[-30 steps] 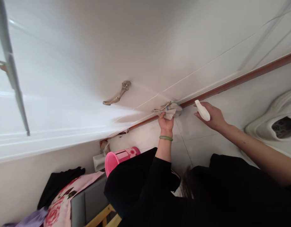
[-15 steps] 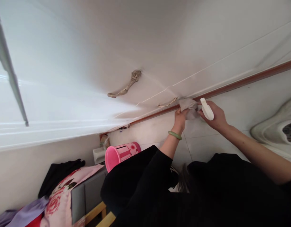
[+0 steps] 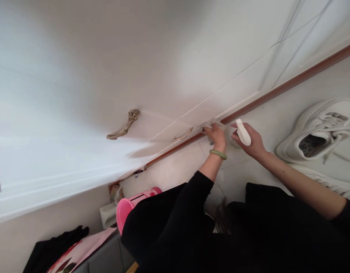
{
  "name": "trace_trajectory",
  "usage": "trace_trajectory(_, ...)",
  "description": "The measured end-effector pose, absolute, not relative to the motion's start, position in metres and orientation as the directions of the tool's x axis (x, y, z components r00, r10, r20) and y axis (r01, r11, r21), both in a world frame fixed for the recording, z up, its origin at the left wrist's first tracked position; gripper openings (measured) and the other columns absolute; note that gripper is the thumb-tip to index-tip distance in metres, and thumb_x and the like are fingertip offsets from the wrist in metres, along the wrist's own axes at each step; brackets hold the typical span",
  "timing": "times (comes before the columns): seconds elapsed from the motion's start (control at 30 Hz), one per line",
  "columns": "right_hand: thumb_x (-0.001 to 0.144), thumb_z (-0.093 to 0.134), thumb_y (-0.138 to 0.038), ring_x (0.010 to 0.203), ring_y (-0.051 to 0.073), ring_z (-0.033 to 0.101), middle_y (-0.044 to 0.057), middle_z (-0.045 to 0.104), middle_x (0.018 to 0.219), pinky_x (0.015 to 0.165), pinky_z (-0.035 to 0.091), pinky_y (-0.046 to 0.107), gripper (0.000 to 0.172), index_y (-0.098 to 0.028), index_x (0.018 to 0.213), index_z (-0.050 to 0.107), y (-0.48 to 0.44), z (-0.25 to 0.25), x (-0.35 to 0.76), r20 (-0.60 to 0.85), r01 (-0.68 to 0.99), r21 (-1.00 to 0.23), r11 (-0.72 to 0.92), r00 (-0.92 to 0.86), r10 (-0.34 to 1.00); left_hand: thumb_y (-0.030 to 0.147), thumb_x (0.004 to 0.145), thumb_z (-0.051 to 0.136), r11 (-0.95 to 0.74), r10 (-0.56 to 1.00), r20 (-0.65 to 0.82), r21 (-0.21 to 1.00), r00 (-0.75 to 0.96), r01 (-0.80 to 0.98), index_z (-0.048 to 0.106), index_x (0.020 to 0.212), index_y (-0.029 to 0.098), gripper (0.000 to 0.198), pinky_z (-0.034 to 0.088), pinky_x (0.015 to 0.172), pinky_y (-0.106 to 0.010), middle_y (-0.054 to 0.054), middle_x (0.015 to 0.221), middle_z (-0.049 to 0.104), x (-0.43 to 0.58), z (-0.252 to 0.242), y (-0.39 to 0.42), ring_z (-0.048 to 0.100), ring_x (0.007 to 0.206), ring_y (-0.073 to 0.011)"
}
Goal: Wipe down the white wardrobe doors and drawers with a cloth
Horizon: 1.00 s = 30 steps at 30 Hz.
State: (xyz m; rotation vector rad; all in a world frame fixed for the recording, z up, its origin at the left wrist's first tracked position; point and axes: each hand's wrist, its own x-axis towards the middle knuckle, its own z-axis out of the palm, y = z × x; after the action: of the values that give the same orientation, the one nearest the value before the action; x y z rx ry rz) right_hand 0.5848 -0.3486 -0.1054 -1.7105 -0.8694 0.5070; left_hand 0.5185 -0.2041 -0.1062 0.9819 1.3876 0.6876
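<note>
My left hand, with a green bangle on the wrist, is closed on a pale cloth and presses it against the bottom edge of a white cabinet door, just right of a small brass handle. My right hand is close beside it, wrapped round a small white spray bottle whose top points up towards the cabinet. A larger ornate brass handle sits further left on the door. The picture is smeared by motion.
A brown strip runs along the cabinet's base above the pale tiled floor. White sneakers lie at the right. A pink bin stands at lower left, with dark and flowered fabric beside it.
My left hand has slid the cloth along the cabinet's bottom edge, from the small handle to its right. The right hand keeps the spray bottle close by. The view has swung.
</note>
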Motion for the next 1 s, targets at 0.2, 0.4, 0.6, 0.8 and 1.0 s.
trace_trajectory(0.2,0.097,0.066,-0.053,0.1,0.03,0.077,0.011,0.075,0.126,0.097,0.064,0.051,0.041,-0.031,0.131,0.065,-0.387,-0.103,0.603,0.083,0.336,-0.911,-0.241,0.72,0.689,0.011,0.087,0.081,0.202,0.917,-0.332,0.866,0.222,0.458,0.061,0.086,0.02,0.022,0.033,0.133,-0.051,-0.018,0.128,0.069,0.574,-0.119,-0.233,0.045,0.157,-0.0413)
trace_trajectory(0.4,0.097,0.064,-0.052,0.104,0.032,0.077,0.011,0.076,0.124,0.101,0.063,0.054,0.041,-0.032,0.133,0.063,-0.395,-0.107,0.604,0.059,0.331,-0.9,-0.283,0.737,0.673,-0.007,0.077,0.071,-0.008,0.501,-0.531,0.786,0.683,0.618,0.055,0.061,0.022,0.037,0.034,0.132,-0.041,-0.011,0.099,0.074,0.601,-0.116,-0.214,0.056,0.146,-0.0348)
trace_trajectory(0.6,0.099,0.064,-0.051,0.1,0.028,0.078,0.01,0.076,0.124,0.098,0.064,0.05,0.039,-0.03,0.131,0.064,-0.392,-0.111,0.603,0.124,0.335,-0.919,-0.205,0.744,0.657,0.0,0.073,0.076,-0.084,0.223,-0.727,0.65,0.65,0.755,0.074,0.066,0.021,0.022,0.057,0.101,-0.035,-0.003,0.073,0.072,0.52,-0.069,-0.175,0.075,0.096,-0.0268)
trace_trajectory(0.8,0.1,0.065,-0.051,0.1,0.027,0.078,0.009,0.076,0.121,0.098,0.064,0.049,0.038,-0.03,0.131,0.065,-0.392,-0.108,0.602,0.128,0.331,-0.923,-0.197,0.745,0.655,0.016,0.072,0.089,-0.141,0.03,-0.888,0.45,0.458,0.882,0.08,0.074,0.019,0.01,0.059,0.085,-0.034,-0.005,0.077,0.078,0.421,-0.002,-0.134,0.075,0.079,-0.0237)
trace_trajectory(1.0,0.098,0.064,-0.051,0.099,0.028,0.078,0.008,0.077,0.124,0.1,0.064,0.05,0.04,-0.03,0.132,0.066,-0.389,-0.107,0.602,0.076,0.346,-0.899,-0.267,0.726,0.684,0.018,0.058,0.096,-0.217,0.057,-0.94,0.318,0.337,0.923,0.069,0.057,0.022,0.028,0.059,0.08,-0.033,0.001,0.053,0.063,0.351,0.012,-0.155,0.07,0.069,-0.0224)
